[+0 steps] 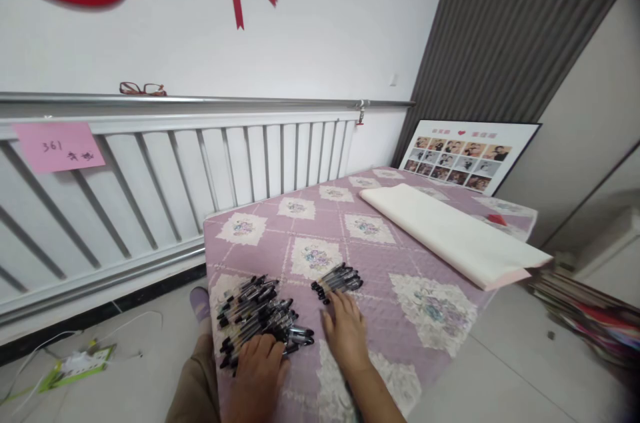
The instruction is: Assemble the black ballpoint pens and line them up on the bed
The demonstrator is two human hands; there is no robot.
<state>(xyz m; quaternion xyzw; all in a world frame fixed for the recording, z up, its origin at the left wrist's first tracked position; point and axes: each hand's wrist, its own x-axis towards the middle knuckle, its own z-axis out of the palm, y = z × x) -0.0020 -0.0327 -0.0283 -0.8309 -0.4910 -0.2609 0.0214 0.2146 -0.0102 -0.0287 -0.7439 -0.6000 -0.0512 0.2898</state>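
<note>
A large pile of black pens (257,316) lies on the near left of a pink quilted mat (350,256). A smaller bundle of black pens (339,279) lies just to its right. My left hand (257,369) rests palm down on the near end of the large pile, fingers flat over the pens. My right hand (345,333) lies flat on the mat between the two groups, fingertips touching the near side of the smaller bundle.
A folded cream cloth (450,233) lies across the far right of the mat. A framed photo collage (460,156) leans against the wall behind. White railings (175,169) run along the left. Stacked papers (590,313) lie on the floor at right. My knee (197,383) shows below.
</note>
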